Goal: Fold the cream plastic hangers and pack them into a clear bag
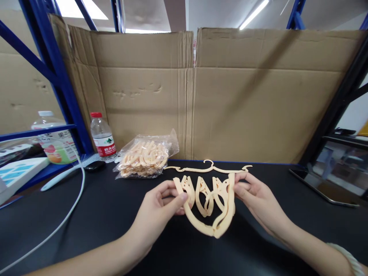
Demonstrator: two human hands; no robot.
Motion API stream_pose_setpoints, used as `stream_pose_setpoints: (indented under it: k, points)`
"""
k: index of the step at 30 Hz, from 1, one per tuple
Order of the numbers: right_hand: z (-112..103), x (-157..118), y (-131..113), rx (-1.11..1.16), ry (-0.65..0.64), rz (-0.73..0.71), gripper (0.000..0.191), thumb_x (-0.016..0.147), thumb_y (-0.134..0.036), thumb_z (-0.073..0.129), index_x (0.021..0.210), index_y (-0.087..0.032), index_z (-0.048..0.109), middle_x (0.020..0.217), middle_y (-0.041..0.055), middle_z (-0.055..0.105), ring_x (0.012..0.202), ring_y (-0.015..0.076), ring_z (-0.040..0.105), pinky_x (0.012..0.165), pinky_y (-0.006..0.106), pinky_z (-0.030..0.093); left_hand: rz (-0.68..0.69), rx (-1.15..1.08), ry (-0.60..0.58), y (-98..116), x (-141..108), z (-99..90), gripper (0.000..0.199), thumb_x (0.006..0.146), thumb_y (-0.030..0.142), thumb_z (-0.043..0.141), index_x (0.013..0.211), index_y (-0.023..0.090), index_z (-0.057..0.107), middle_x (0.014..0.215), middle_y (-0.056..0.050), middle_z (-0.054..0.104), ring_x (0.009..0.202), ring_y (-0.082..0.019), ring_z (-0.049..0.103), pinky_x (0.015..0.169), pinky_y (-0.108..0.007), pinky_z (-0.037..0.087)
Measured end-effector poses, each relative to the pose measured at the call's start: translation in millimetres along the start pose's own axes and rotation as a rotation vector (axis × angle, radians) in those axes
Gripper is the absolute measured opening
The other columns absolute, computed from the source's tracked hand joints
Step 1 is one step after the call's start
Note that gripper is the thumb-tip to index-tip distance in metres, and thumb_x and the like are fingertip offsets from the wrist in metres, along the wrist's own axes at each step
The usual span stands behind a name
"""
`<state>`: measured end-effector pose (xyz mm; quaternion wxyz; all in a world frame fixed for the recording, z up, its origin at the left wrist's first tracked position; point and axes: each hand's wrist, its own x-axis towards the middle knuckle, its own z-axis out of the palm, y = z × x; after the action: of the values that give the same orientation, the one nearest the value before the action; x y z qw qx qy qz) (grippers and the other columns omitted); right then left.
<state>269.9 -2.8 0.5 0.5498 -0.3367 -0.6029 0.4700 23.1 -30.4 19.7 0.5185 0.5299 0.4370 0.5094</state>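
My left hand [162, 201] pinches one arm of the held hanger [199, 227], cream-colored and partly folded, between thumb and fingers; my right hand [257, 193] pinches the opposite arm near its top end. The held hanger is in front of me, joint downward, over the black table [100, 214]. Directly behind it are three folded hangers [199, 197] in a row; the held unit partly covers the outer two, and I cannot tell whether it touches them. Farther back lies one spread hanger [198, 170], hook toward the cardboard [267, 107], which closes off the rear. Total outside the clear bag [173, 143]: five hangers. The bag, left of the spread unit, contains further hangers, too overlapped to count. Left of the bag: one red-capped bottle [105, 142], one small black object [95, 165] and one light-blue handle [60, 177]. One white-capped bottle [57, 140] stands at far left, partly behind the blue frame [59, 82]. One white cable [71, 212] curves across the left of the table, well apart from the hangers. One flat glossy device [322, 188] occupies the right side.
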Motion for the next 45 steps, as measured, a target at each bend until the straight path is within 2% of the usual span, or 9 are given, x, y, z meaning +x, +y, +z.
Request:
stream_pose_setpoints:
  k: [2,7,10,13,21,28,35,40,45]
  points:
    - [6.6,-6.6,-2.5,-0.079,-0.084,0.004,0.021,0.085,-0.039,0.065,0.09,-0.021,0.054,0.069,0.0004,0.067,0.061,0.0151,0.062,0.058,0.026,0.051,-0.036,-0.001,-0.048,-2.1,-4.1,4.4,0.03,0.074,0.037,0.074,0.091,0.014,0.063,0.083,-0.004,0.067,0.076,-0.016,0.065,0.062,-0.023,0.054]
    - [19.5,-20.0,-15.6,-0.382,-0.355,-0.154,0.017,0.092,-0.029,0.055,0.108,-0.026,0.061,0.097,0.0039,0.068,0.087,0.0178,0.065,0.077,0.029,0.052,-0.052,-0.007,-0.108,-3.4,-5.5,9.6,0.03,0.073,0.038,0.074,0.089,0.016,0.061,0.085,-0.003,0.067,0.078,-0.017,0.066,0.067,-0.026,0.056]
    - [21.1,-24.0,-20.9,-0.545,-0.401,-0.286,0.023,0.095,-0.025,0.05,0.112,-0.03,0.064,0.098,0.003,0.067,0.09,0.0176,0.063,0.081,0.03,0.052,-0.059,0.006,-0.113,-3.0,-4.8,10.1,0.029,0.073,0.037,0.074,0.087,0.015,0.061,0.083,-0.003,0.067,0.077,-0.017,0.065,0.068,-0.026,0.055]
    - [19.3,-25.6,-20.0,-0.626,-0.41,-0.33,0.03,0.095,-0.026,0.049,0.121,-0.035,0.061,0.104,0.0026,0.067,0.095,0.0187,0.063,0.084,0.03,0.053,-0.043,0.017,-0.117,-3.6,-4.5,9.4,0.027,0.074,0.036,0.073,0.088,0.015,0.061,0.083,-0.004,0.068,0.076,-0.016,0.064,0.065,-0.024,0.054]
    - [16.0,-27.9,-16.4,-0.734,-0.471,-0.227,0.036,0.097,-0.032,0.044,0.133,-0.033,0.052,0.122,0.0049,0.062,0.114,0.0222,0.056,0.094,0.036,0.05,0.065,0.127,-0.153,-6.7,-5.2,6.2,0.023,0.079,0.036,0.068,0.083,0.015,0.059,0.077,-0.002,0.062,0.078,-0.017,0.061,0.065,-0.024,0.05]
    - [16.6,-34.0,-25.4,-0.785,-0.609,-0.128,0.04,0.098,-0.034,0.042,0.138,-0.032,0.046,0.127,0.0077,0.057,0.114,0.0223,0.055,0.101,0.041,0.044,0.087,0.081,-0.245,-10.2,-3.8,5.9,0.018,0.084,0.032,0.064,0.091,0.016,0.061,0.095,-0.006,0.066,0.091,-0.02,0.061,0.08,-0.031,0.05]
    - [17.2,-35.2,-33.1,-0.743,-0.712,-0.056,0.041,0.097,-0.035,0.045,0.138,-0.034,0.045,0.141,0.0053,0.046,0.132,0.0254,0.04,0.107,0.042,0.038,-0.003,0.054,-0.301,-6.9,-4.4,10.2,0.023,0.082,0.033,0.066,0.094,0.013,0.063,0.088,-0.007,0.068,0.077,-0.015,0.06,0.061,-0.022,0.047]
    - [12.7,-31.8,-28.8,-0.693,-0.727,-0.06,0.049,0.094,-0.036,0.05,0.142,-0.038,0.036,0.144,0.0032,0.041,0.134,0.0252,0.035,0.109,0.044,0.033,-0.029,0.047,-0.226,-1.8,-1.6,8.1,0.025,0.079,0.037,0.069,0.085,0.012,0.065,0.076,-0.004,0.066,0.065,-0.012,0.056,0.056,-0.019,0.044]
    - [3.9,-23.6,-16.0,-0.602,-0.562,-0.119,0.052,0.096,-0.035,0.046,0.144,-0.04,0.027,0.135,0.0047,0.046,0.115,0.0208,0.05,0.102,0.041,0.04,0.01,0.142,-0.055,4.4,23.2,-15.3,0.03,0.077,0.042,0.067,0.083,0.013,0.063,0.077,-0.003,0.068,0.066,-0.013,0.059,0.058,-0.021,0.045]
